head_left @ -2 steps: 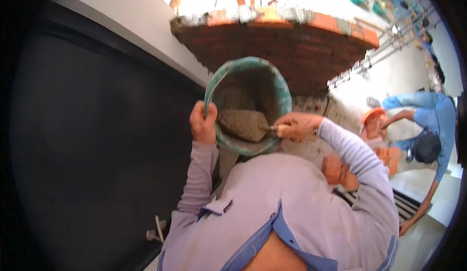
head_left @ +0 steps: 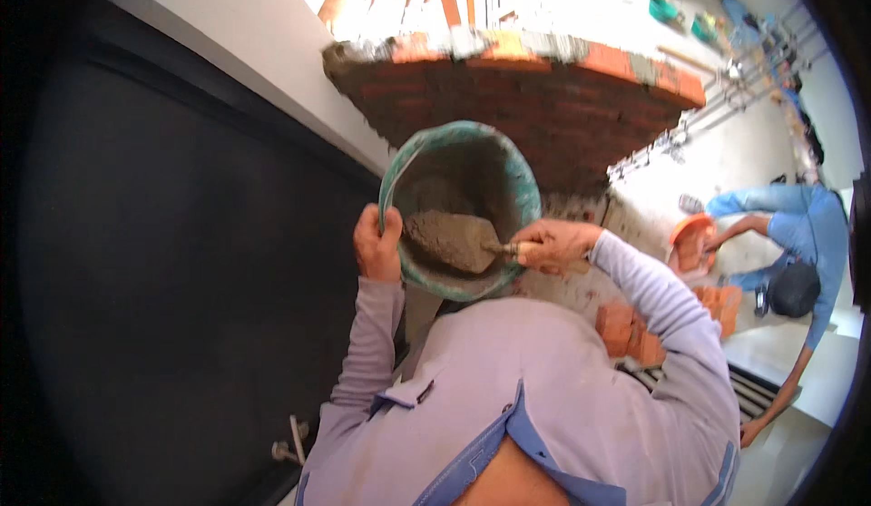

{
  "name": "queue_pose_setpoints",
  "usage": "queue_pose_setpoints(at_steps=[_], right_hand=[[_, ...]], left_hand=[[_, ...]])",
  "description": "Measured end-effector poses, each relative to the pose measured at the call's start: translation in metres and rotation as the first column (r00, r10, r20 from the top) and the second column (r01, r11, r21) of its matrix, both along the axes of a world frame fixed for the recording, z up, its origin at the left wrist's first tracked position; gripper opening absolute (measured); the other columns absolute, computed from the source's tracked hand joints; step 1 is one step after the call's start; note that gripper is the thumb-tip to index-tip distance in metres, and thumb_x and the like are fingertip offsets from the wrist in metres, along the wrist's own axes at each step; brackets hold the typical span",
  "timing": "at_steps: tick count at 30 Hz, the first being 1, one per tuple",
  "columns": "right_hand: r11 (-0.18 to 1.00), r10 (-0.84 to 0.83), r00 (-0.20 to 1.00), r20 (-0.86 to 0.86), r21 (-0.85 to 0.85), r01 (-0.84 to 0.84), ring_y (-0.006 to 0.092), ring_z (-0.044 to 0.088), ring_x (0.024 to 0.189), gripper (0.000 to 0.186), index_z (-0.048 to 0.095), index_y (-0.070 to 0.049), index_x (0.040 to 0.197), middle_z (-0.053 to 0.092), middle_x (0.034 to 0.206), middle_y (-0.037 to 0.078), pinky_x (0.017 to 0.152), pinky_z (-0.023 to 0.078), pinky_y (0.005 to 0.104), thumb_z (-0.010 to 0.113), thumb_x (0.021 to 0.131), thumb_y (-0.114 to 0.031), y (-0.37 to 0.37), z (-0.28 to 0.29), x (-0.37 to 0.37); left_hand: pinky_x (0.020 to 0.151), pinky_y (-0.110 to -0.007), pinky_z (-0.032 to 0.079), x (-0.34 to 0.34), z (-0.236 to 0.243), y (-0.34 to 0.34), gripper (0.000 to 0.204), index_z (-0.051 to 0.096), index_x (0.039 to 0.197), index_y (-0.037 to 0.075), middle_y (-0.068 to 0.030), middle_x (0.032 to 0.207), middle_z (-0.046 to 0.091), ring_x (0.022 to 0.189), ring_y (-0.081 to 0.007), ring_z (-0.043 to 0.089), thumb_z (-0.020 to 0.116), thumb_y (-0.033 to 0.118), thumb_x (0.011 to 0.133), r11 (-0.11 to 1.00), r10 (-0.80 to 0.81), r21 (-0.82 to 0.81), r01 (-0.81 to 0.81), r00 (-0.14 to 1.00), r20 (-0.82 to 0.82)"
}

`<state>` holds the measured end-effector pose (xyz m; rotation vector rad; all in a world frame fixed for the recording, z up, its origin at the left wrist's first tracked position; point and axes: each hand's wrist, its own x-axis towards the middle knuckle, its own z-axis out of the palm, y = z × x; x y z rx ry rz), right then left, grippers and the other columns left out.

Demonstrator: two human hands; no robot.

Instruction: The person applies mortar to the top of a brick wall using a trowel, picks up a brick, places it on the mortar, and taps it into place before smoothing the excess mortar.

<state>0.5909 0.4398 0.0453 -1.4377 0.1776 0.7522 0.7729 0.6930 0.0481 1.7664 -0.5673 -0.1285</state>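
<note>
Centre of the frame, you hold a green bucket (head_left: 526, 175) tipped so that its mouth faces you, your left hand (head_left: 377, 245) clamped on the left side of its rim, thumb over the edge. Your right hand (head_left: 555, 245), just right of centre, is closed around the pale handle (head_left: 525, 250) of a trowel (head_left: 485, 250), whose blade lies inside the bucket's mouth, pointing left and loaded with grey mortar (head_left: 440, 234). More mortar coats the bucket's inner wall. Beyond the bucket, at upper centre, stands a brick wall (head_left: 508, 98), its top edge patched with grey. A dark door (head_left: 181, 261) fills the left of the frame, its metal lever (head_left: 295, 441) at lower left, near your sleeve. Right of your body, partly hidden by your right arm, sits a group of orange bricks (head_left: 626, 329). At the right edge, a co-worker (head_left: 807, 234) in blue bends over, one hand at an orange tub (head_left: 689, 224), the other arm stretched toward the lower right of the frame
</note>
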Motion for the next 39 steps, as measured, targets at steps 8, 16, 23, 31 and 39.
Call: queue_pose_setpoints(at_steps=[8,16,23,31,39], right_hand=[[0.958,-0.181,0.98,0.086,-0.209,0.196,0.0059,0.05,0.055,0.028,0.062,-0.008,0.113,0.053,0.073,-0.004,0.047,0.043,0.0237,0.062,0.093,-0.027,-0.074,0.087,0.105],[0.36,0.338,0.713,0.614,-0.784,0.505,0.0201,0.058,0.064,0.032,0.063,-0.008,0.109,0.061,0.082,0.007,0.059,0.047,0.031,0.067,0.088,-0.031,-0.128,0.11,0.201],[-0.203,0.469,0.765,0.441,-0.789,0.58,0.0283,0.062,0.071,0.023,0.061,-0.005,0.104,0.061,0.08,0.014,0.063,0.049,0.0406,0.063,0.085,-0.019,-0.073,0.108,0.227],[-0.176,0.454,0.888,0.067,-0.971,0.163,0.0279,0.063,0.078,0.03,0.057,-0.003,0.112,0.062,0.096,0.017,0.067,0.052,0.0386,0.058,0.082,-0.007,-0.064,0.126,0.274],[-0.105,0.084,0.872,0.482,-0.866,0.489,0.0325,0.061,0.07,0.034,0.054,0.001,0.117,0.056,0.083,0.014,0.061,0.049,0.0413,0.06,0.084,-0.005,-0.052,0.118,0.13]], left_hand=[[0.052,-0.026,0.027,0.075,-0.055,0.003,0.041,0.042,0.07,0.009,0.0068,0.063,0.034,0.06,-0.0048,0.031,0.064,0.033,0.094,0.99,-0.025,-0.139,-0.009,0.969,-0.245],[0.053,-0.027,0.028,0.123,-0.077,-0.009,0.039,0.042,0.071,0.009,0.006,0.063,0.035,0.06,-0.0055,0.032,0.065,0.029,0.094,0.986,-0.14,-0.129,0.108,0.951,-0.274],[0.054,-0.027,0.03,0.141,-0.094,-0.009,0.036,0.041,0.072,0.008,0.0052,0.066,0.037,0.061,-0.006,0.034,0.063,0.025,0.094,0.977,-0.184,-0.171,0.128,0.91,-0.371],[0.053,-0.028,0.029,0.157,-0.1,-0.015,0.038,0.039,0.071,0.008,0.0041,0.064,0.035,0.059,-0.0067,0.034,0.065,0.025,0.093,0.978,-0.208,-0.078,0.193,0.915,-0.345],[0.052,-0.029,0.027,0.154,-0.115,-0.007,0.042,0.037,0.069,0.009,0.0041,0.062,0.031,0.057,-0.0077,0.032,0.067,0.028,0.092,0.982,-0.189,-0.045,0.184,0.927,-0.324]])
